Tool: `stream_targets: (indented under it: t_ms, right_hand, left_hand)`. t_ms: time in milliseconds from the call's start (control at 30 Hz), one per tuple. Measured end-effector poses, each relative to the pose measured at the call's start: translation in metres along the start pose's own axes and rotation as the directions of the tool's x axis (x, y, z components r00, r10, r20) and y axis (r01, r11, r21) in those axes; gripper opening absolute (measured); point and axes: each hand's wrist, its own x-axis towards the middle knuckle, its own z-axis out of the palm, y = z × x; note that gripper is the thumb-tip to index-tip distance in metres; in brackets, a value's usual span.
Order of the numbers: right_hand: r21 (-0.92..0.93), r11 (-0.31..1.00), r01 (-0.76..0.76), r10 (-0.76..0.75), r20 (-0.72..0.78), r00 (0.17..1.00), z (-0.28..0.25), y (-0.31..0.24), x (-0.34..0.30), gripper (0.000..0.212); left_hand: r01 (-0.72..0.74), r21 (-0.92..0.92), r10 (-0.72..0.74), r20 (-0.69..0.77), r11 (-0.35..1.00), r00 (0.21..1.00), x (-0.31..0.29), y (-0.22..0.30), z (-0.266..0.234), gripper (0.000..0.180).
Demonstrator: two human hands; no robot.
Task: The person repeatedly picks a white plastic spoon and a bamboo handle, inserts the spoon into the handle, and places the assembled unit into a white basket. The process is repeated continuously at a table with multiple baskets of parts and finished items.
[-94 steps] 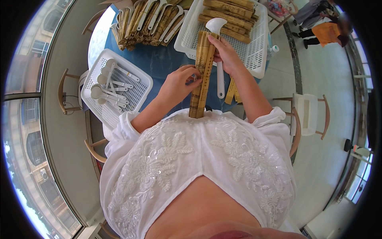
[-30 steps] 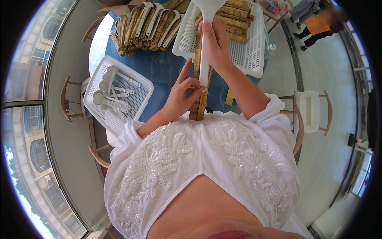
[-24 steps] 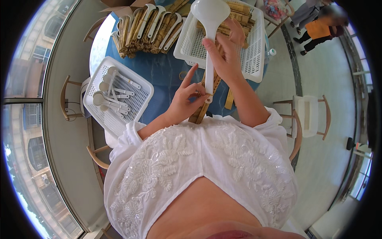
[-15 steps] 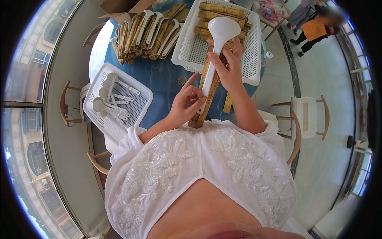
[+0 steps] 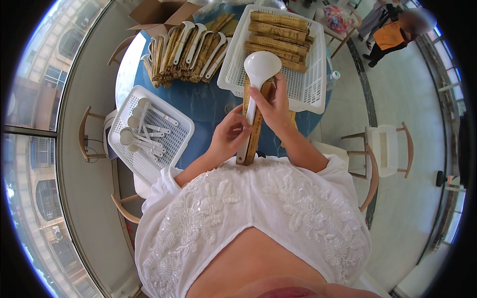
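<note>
The right hand (image 5: 271, 107) was closed around a white round-bowled ladle (image 5: 262, 67) and a long brown slatted bundle with dark markings (image 5: 255, 141), the ladle lying along the bundle's face. The left hand (image 5: 229, 133) had its fingers curled beside the ladle's handle; I could not tell whether they pinched it. Both held things were at the near edge of a round blue table (image 5: 201, 107), the bundle's lower end against the white beaded blouse (image 5: 208, 198). The bowl stood in front of the near edge of a white perforated plastic basket (image 5: 316, 92), partly blocking sight of it. Inside that basket, toward its far edge, lay several brown bundles (image 5: 278, 35). A thin yellowish ring (image 5: 228, 108) lay on the table just beyond the left hand. At the table's left edge sat a second white perforated basket (image 5: 185, 130) with several white ladles (image 5: 144, 136) piled in it. Toward the far left edge, brown bundles paired with white ladles (image 5: 186, 54) stood packed side by side, near an open brown cardboard box (image 5: 164, 16). A clear bottle (image 5: 333, 79) stood just beside the first basket's right edge.
</note>
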Motion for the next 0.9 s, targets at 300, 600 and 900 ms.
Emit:
stream_targets:
  t_ms: [300, 600, 900]
  right_hand:
    - [0.241, 0.934, -0.266, 0.291, -0.077, 0.953, 0.004, 0.004, -0.005, 0.080]
    - [0.289, 0.879, -0.381, 0.390, 0.027, 0.920, -0.010, 0.020, 0.000, 0.063]
    - [0.174, 0.916, -0.362, 0.370, -0.014, 0.929, -0.032, 0.056, -0.006, 0.053]
  left_hand:
    - [0.010, -0.098, -0.013, -0.029, 0.995, 0.999, -0.007, -0.014, 0.004, 0.052]
    - [0.551, -0.266, -0.480, 0.290, 0.791, 0.828, -0.022, -0.030, 0.002, 0.060]
    - [0.331, -0.069, -0.337, -0.253, 0.941, 0.907, 0.031, -0.030, -0.073, 0.048]
